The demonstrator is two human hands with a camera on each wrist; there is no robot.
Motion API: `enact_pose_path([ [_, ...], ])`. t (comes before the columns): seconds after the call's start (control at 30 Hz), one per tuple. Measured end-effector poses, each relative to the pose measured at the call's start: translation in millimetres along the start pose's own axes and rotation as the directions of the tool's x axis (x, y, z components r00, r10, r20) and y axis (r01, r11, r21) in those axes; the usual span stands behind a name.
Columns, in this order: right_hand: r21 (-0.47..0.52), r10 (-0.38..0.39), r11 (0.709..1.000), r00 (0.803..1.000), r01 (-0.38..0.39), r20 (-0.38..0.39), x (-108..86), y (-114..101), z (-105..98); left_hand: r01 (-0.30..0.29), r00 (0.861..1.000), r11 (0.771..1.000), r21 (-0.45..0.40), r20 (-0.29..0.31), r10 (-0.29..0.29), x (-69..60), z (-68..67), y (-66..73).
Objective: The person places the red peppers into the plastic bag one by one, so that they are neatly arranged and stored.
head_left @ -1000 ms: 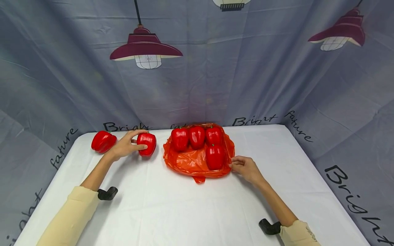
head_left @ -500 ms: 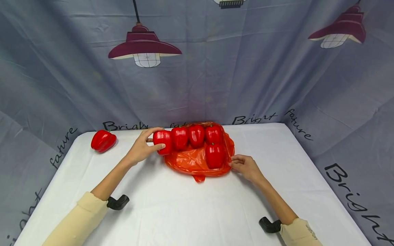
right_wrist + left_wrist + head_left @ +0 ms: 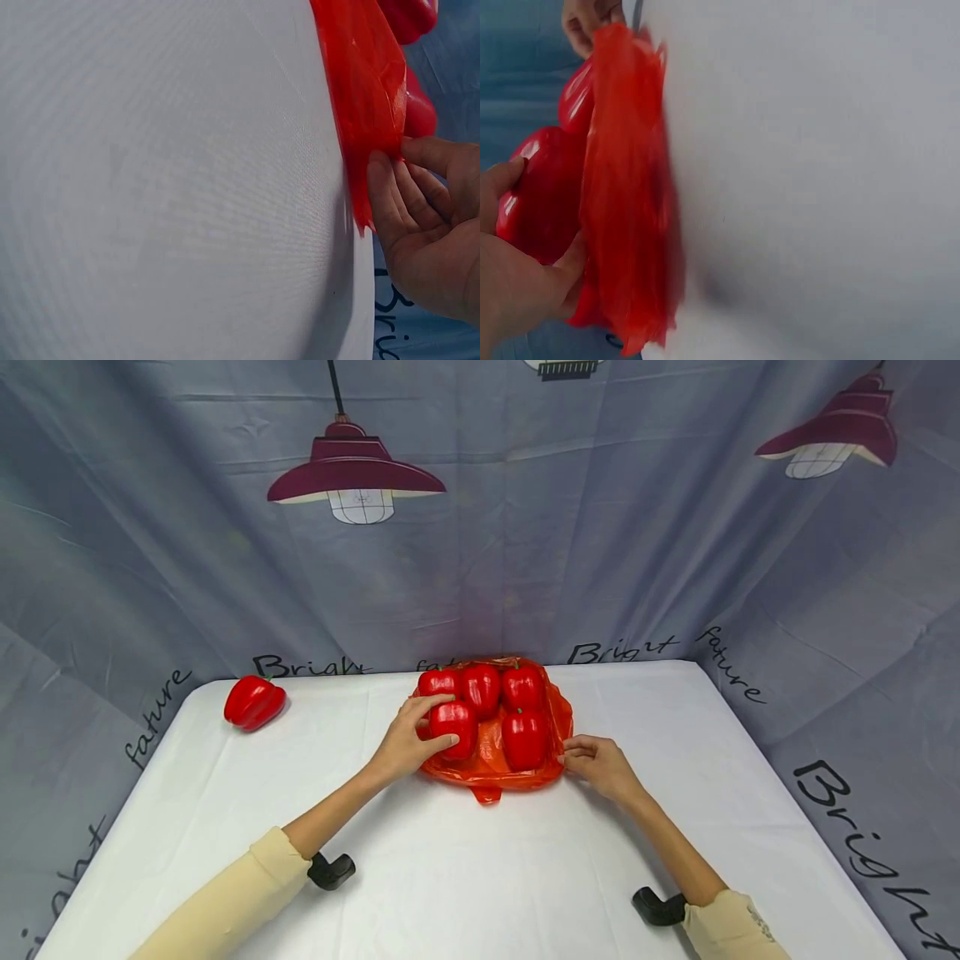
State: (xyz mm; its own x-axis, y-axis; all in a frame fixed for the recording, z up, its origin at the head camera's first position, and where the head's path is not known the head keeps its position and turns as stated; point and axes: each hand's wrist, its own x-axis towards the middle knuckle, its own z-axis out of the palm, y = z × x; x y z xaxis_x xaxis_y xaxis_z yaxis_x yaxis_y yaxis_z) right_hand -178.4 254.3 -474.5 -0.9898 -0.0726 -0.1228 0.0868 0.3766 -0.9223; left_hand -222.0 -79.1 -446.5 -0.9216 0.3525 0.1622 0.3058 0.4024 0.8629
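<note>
My left hand (image 3: pixel 408 743) grips a red bell pepper (image 3: pixel 456 729) between thumb and fingers, over the left front part of an open red plastic bag (image 3: pixel 491 752). In the left wrist view that bell pepper (image 3: pixel 544 195) is partly behind the bag's side wall (image 3: pixel 626 202). Several other red bell peppers sit in the bag: a back row, with one pepper (image 3: pixel 480 687) in its middle, and another pepper (image 3: pixel 523 741) at the front right. At the bag's right edge, my right hand (image 3: pixel 600 768) pinches the rim; the right wrist view shows thumb and fingers on the plastic (image 3: pixel 367 97).
One more red bell pepper (image 3: pixel 253 702) lies on its side at the back left of the white-covered table (image 3: pixel 480 877). Behind the table hangs a grey-blue curtain (image 3: pixel 480 560) printed with lamps and lettering. Each wrist carries a black mount (image 3: pixel 332 871).
My left hand has carried its bell pepper rightward, from the table left of the bag to over the bag's left front. The right hand has stayed at the bag's rim.
</note>
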Motion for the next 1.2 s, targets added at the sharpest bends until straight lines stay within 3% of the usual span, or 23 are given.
enact_pose_path([
  [0.23,0.003,-0.004,1.000,1.000,0.004,-0.002,1.5,4,0,0.021,1.000,1.000,-0.015,-0.001,-0.021,-0.8,25.7,-1.2],
  [0.47,-0.001,-0.008,1.000,1.000,0.008,0.005,1.8,4,1,0.020,1.000,1.000,0.006,-0.001,-0.020,1.7,39.6,-5.3],
  [0.6,0.005,-0.008,1.000,1.000,0.008,0.006,1.6,4,1,0.039,0.999,0.999,-0.009,0.012,-0.039,3.2,44.5,-8.2],
  [0.8,0.014,-0.012,1.000,1.000,0.012,0.003,1.3,5,2,0.001,1.000,0.999,-0.042,0.011,-0.001,6.2,50.5,-12.8],
  [1.2,-0.023,-0.023,0.999,1.000,0.023,0.006,2.5,5,2,-0.008,1.000,1.000,0.001,0.001,0.008,9.3,53.2,-11.0],
])
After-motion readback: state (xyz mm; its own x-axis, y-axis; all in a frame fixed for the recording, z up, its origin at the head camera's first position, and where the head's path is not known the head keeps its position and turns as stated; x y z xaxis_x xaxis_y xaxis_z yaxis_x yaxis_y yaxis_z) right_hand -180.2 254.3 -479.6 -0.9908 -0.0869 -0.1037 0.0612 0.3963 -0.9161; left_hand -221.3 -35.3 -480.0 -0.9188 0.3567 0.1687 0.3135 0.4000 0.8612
